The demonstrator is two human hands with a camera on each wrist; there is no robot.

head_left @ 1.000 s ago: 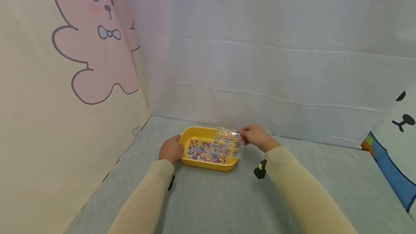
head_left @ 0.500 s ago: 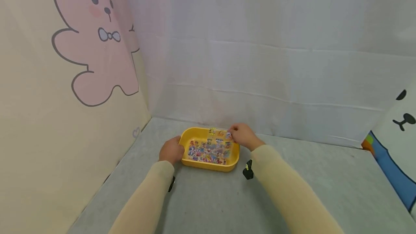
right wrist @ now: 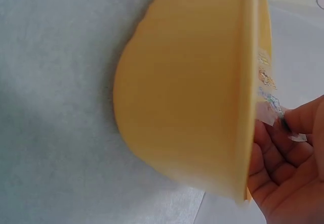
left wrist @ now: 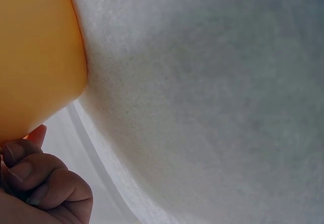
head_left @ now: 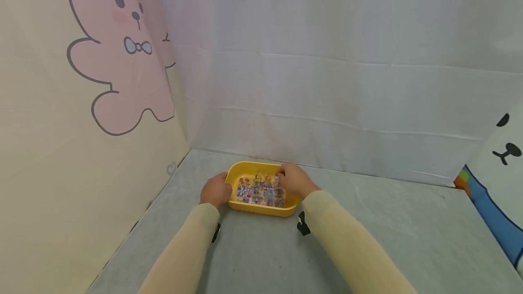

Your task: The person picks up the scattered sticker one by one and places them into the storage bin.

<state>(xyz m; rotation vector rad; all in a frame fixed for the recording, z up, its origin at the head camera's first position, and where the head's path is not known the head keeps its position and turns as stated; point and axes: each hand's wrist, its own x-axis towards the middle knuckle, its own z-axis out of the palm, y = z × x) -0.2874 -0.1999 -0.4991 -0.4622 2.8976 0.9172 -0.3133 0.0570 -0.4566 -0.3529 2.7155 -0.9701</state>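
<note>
A yellow plastic tray stands on the table in the head view, with its side wall filling much of the right wrist view. My left hand grips the tray's left end by the rim; its curled fingers show low in the left wrist view. Between thumb and fingers, my right hand pinches a corner of a clear sticker sheet printed with small colourful figures. The sheet lies inside the tray's outline, over other colourful stickers on the tray floor. Whether it touches them I cannot tell.
Grey cloth covers the table. A white curtain rises just behind the tray. To the left is a cream curtain with a pink bear; another printed bear shows at the right edge.
My right hand has moved left and lowered the sticker sheet from above the tray's right side down into it. The left hand and the tray have stayed nearly still.
</note>
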